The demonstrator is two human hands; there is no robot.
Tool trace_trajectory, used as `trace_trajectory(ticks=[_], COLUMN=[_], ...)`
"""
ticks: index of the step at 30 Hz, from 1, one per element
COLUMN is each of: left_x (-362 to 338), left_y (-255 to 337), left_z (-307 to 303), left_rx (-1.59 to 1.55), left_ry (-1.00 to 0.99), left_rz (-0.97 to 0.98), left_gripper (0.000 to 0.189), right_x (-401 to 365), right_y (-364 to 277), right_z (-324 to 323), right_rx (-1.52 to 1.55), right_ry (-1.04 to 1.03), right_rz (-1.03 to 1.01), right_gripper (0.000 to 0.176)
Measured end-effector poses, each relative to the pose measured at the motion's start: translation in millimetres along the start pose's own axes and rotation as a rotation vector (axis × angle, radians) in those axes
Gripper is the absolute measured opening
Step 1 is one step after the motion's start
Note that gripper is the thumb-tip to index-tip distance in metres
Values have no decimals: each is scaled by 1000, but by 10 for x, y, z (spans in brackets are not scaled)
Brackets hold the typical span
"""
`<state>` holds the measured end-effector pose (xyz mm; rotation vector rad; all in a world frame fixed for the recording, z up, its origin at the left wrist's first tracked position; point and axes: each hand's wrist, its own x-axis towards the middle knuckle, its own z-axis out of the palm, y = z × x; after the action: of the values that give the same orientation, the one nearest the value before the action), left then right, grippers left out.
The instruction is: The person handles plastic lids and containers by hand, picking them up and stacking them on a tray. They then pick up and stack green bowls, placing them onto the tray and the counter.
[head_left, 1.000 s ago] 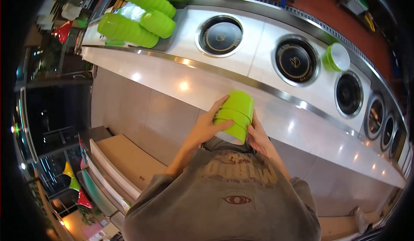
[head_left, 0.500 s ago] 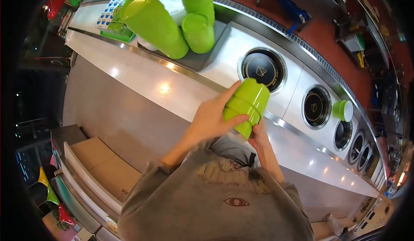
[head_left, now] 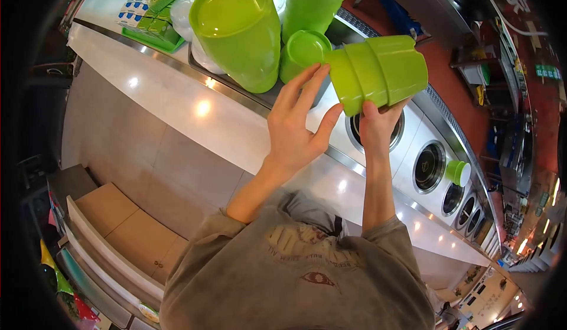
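A short stack of nested bright green cups [head_left: 378,73] is tilted on its side above the counter. My right hand [head_left: 378,126] grips it from below, thumb on the near side and the other fingers hidden behind. My left hand [head_left: 295,120] has its fingers apart, with fingertips right at the left end of the stack. Just behind the left fingertips stands a smaller group of green cups [head_left: 304,52]. To its left is a tall green stack [head_left: 239,40], and another tall green stack [head_left: 316,5] rises behind.
Blue-and-white patterned packs [head_left: 139,2] and green packets lie in a green tray [head_left: 155,41] at the far left. Round black plates [head_left: 429,166] are set along the white counter [head_left: 224,120]. A green-and-white cup [head_left: 458,172] stands beside them. A brown bench [head_left: 130,223] is at lower left.
The held stack has moved up and right, turning from upright toward its side. My right hand has risen with it; my left hand has loosened from around the stack to its left end.
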<state>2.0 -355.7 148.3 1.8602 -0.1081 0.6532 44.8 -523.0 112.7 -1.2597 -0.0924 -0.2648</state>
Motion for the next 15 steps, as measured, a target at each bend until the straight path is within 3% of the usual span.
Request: trace_trajectory(ticks=[4,11,15], left_x=[183,175,7], left_y=[-263,-562,-546], left_z=[73,93,71], left_rx=[71,307,188], left_ry=[-2,-11,-52], left_rz=[55,81,-105], left_gripper=[50,49,44], right_x=[298,481,521], right_y=[51,338,462], right_z=[248,493,498], right_rx=[-217,-450,-583], right_ry=[-19,-97,-146], right_rz=[-98,-290,-411], right_gripper=[128,127,125])
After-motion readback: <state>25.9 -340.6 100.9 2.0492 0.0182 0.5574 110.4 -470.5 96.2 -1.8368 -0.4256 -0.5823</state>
